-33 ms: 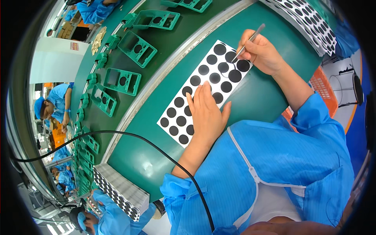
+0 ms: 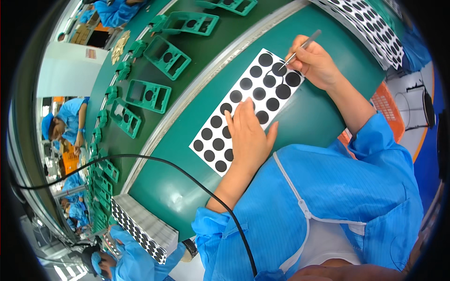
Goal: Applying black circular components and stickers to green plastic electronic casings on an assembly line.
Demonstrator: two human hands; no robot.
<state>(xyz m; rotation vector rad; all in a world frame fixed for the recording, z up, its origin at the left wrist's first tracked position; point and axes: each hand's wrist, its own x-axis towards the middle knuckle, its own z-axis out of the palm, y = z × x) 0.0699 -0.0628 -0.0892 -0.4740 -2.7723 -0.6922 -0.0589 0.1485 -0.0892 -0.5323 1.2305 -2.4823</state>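
Observation:
A white sheet of round black stickers point(image 2: 259, 93) lies slanted on the green work surface. My left hand point(image 2: 247, 129) rests on the sheet's middle with its fingers stretched out, covering some of the dots. In my right hand point(image 2: 313, 62) a pair of metal tweezers point(image 2: 308, 40) is pinched, tilted, with the tip down at a dot near the sheet's far end. Thin curved lines show on the sheet around that tip. Whether the tip grips a sticker is too small to tell.
A conveyor belt point(image 2: 180, 77) with several green plastic housings point(image 2: 167, 57) runs beyond the worktop. Dotted sheets are stacked at the near left point(image 2: 145, 220) and the far right point(image 2: 370, 28). A black cable point(image 2: 183, 172) crosses the view. An orange crate point(image 2: 389, 110) stands at right; co-workers sit at left.
The tweezers' tip has moved slightly away from me over the dots. My left hand stays flat on the sheet. The whole view has shifted a little.

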